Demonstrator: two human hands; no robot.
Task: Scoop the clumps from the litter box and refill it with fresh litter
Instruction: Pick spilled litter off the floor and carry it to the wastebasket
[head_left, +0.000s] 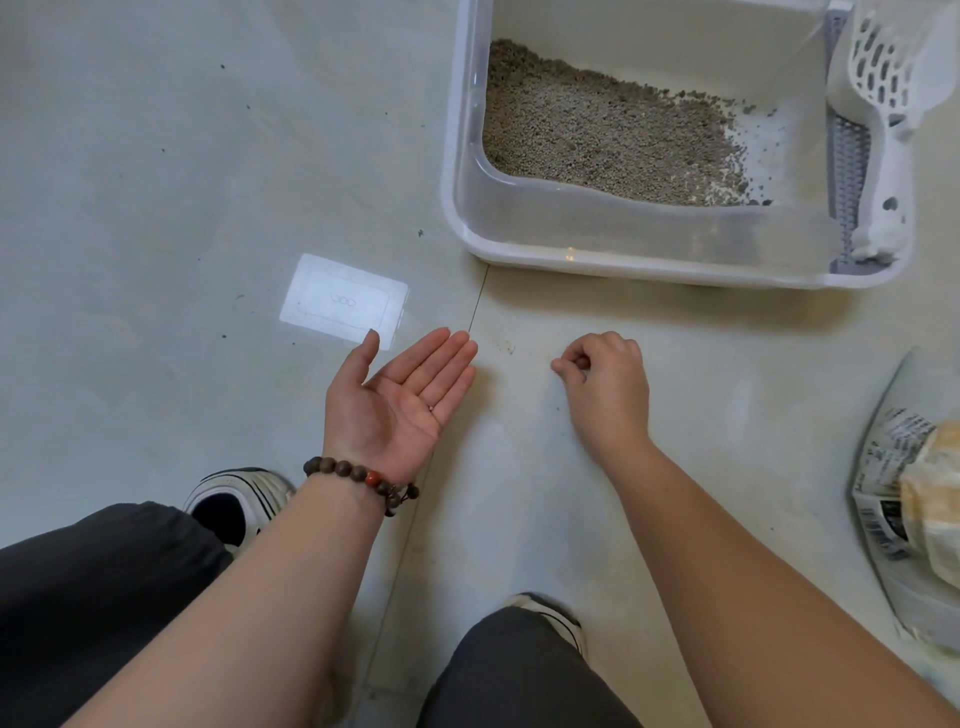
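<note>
Two hands: both low over the floor (156, 156), in front of the litter box (623, 249), apart from each other and from the box.
Left hand (400, 400): palm up, flat and spread, fingers together pointing toward the box; one tiny pale granule (430, 408) on the palm; otherwise nothing held.
Left wrist: dark bead bracelet (358, 475) with one red bead.
Right hand (605, 384): knuckles up, fingers curled, thumb and forefinger pinched together at the tip; content of the pinch too small to tell.
Litter box position: upper right, translucent white, near rim parallel to the lower frame edge, far side cut off by the top of the frame.
Litter (597, 135): grey granules heaped against the left and near walls; right part of the box bottom mostly bare, with scattered grains.
Scoop (883, 104): white, slotted, at the right rim of the box, handle toward the near corner.
Litter bag (893, 499): printed, at the right frame edge, partly cut off, well apart from the right hand.
Floor seam (475, 306): dark line from the box's near rim down between the hands.
Loose debris (506, 347): small specks on the floor between the two hands.
Open room: wide bare floor left of the box, carrying only dark specks and a bright rectangular reflection (343, 301); clear strip between the hands and the box's near rim.
Lower frame: dark trouser legs and two shoes (239, 499), behind the forearms.
</note>
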